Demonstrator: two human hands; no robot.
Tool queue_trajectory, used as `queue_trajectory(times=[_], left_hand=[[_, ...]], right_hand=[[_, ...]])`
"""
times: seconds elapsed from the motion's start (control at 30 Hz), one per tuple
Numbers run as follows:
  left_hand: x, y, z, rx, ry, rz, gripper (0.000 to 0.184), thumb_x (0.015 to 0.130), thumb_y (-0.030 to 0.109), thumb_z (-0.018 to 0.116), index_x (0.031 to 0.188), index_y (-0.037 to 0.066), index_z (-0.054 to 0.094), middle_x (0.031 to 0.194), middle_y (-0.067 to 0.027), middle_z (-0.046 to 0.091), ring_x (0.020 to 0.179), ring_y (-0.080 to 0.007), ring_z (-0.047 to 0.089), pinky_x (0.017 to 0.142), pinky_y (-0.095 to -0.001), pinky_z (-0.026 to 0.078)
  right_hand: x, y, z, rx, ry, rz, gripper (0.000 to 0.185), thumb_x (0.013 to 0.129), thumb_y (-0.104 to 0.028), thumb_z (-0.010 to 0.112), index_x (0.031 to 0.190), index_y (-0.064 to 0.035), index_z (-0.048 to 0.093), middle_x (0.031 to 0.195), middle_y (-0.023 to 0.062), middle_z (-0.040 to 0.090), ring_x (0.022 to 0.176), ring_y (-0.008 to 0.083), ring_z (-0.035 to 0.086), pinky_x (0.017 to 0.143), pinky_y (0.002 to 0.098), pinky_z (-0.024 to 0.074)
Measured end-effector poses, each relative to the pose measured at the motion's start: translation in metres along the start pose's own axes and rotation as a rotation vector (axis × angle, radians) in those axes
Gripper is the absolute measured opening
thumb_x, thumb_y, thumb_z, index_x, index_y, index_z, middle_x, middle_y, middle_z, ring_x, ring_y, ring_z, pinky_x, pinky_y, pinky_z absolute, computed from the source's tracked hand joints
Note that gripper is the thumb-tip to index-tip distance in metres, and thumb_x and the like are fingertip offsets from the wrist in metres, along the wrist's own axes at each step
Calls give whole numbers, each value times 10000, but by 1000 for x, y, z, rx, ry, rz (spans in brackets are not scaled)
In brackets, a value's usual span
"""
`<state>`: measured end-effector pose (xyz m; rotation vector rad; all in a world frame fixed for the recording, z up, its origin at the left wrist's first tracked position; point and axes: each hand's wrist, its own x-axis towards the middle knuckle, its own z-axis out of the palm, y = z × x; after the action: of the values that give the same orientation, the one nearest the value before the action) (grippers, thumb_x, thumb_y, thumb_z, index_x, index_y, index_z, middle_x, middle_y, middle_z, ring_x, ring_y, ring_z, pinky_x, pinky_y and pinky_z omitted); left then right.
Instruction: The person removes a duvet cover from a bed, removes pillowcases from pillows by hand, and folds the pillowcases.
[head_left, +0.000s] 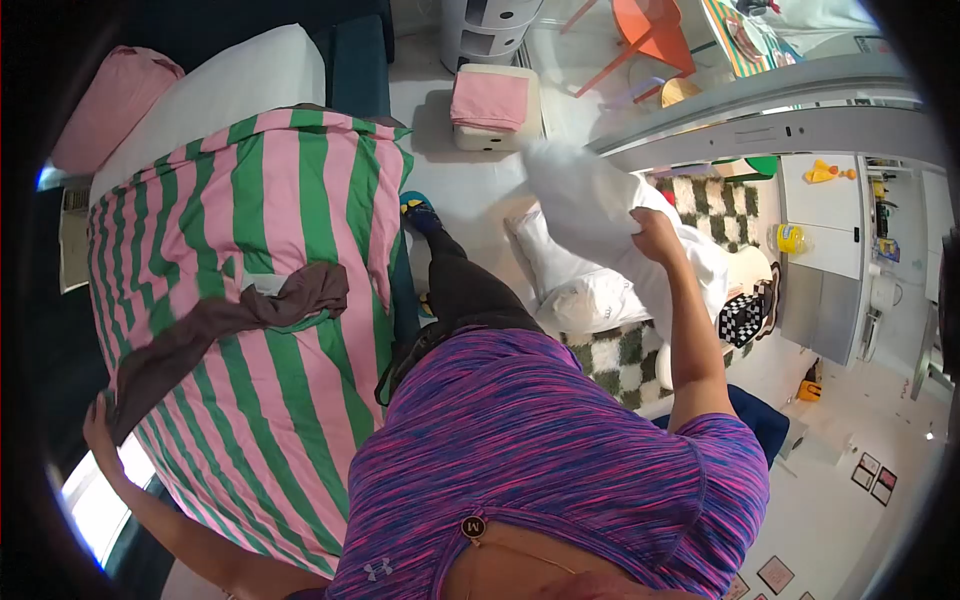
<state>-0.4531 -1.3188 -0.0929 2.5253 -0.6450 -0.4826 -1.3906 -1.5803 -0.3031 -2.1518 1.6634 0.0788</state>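
Note:
My left hand is closed on one end of a long brown cloth, stretched across the bed. Its far part lies bunched on the pink and green striped duvet cover, with a small white patch beside the bunch. On the other side, my right hand grips a white cloth, raised and partly blurred; whether anything is inside it I cannot tell. Below it, a white pillow and a white bundle rest near the checkered rug.
A pink pillow lies at the bed's head beside a white pillow or mattress end. Folded pink cloth sits on a white stool. An orange chair, a green and white checkered rug and a checkered bag are nearby.

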Motion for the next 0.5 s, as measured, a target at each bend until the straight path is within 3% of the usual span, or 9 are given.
queue_trajectory(times=[0.07,0.1,0.13,0.2,0.27,0.33,0.37,0.43,0.5], left_hand=[[19,2,15,58,12,42,596,824,425,506,1221,-12,424,1208,-148,471,1074,-249,484,917,-323,357],[12,21,18,164,150,194,549,830,401,517,1191,-8,457,1174,-122,496,1053,-217,489,908,-302,354],[3,39,19,273,286,348,503,835,377,529,1161,-4,489,1140,-96,521,1032,-185,495,898,-280,351],[-28,81,10,269,362,352,506,838,387,520,1158,-4,488,1137,-103,522,1028,-188,497,899,-283,352],[-37,90,-3,204,509,352,495,851,400,488,1159,12,491,1133,-119,525,1032,-201,498,899,-293,358],[-56,98,-24,181,482,403,458,858,366,485,1152,14,497,1129,-120,524,1040,-202,489,900,-294,359],[-78,111,-25,233,535,509,445,862,347,483,1143,2,498,1117,-120,527,1031,-196,489,899,-287,351],[-129,152,-13,267,643,650,429,869,320,481,1125,-24,501,1097,-119,533,1016,-183,487,894,-274,338],[-168,184,-4,181,787,562,453,862,341,490,1117,-34,502,1097,-122,530,1017,-190,489,898,-272,336]], right_hand=[[4,7,-6,15,44,-2,319,589,-16,523,903,-18,586,866,192,588,836,365,552,716,399,445],[4,11,-8,35,85,5,318,589,-26,533,902,-22,588,866,189,590,835,364,553,720,399,447],[7,4,-29,-161,-67,74,300,599,-44,545,894,-27,593,871,196,591,841,358,560,732,403,451],[4,36,-37,-258,-86,221,263,618,-63,558,874,-28,601,866,211,591,852,351,567,765,402,453],[-2,98,-30,-286,75,243,297,587,-79,596,873,0,612,836,235,586,819,369,564,760,414,442],[-11,153,-16,-324,218,250,407,608,-129,635,1000,-36,580,940,212,578,897,353,538,784,395,427],[-3,151,-19,-319,76,340,520,630,-160,647,1123,-70,509,1050,188,547,980,334,512,831,410,411],[13,120,15,-697,88,514,618,640,-173,659,1207,-90,427,1129,151,517,1033,320,491,859,446,393],[56,46,43,-516,-93,482,675,663,-206,650,1259,-99,350,1203,145,467,1080,321,458,893,470,358]])
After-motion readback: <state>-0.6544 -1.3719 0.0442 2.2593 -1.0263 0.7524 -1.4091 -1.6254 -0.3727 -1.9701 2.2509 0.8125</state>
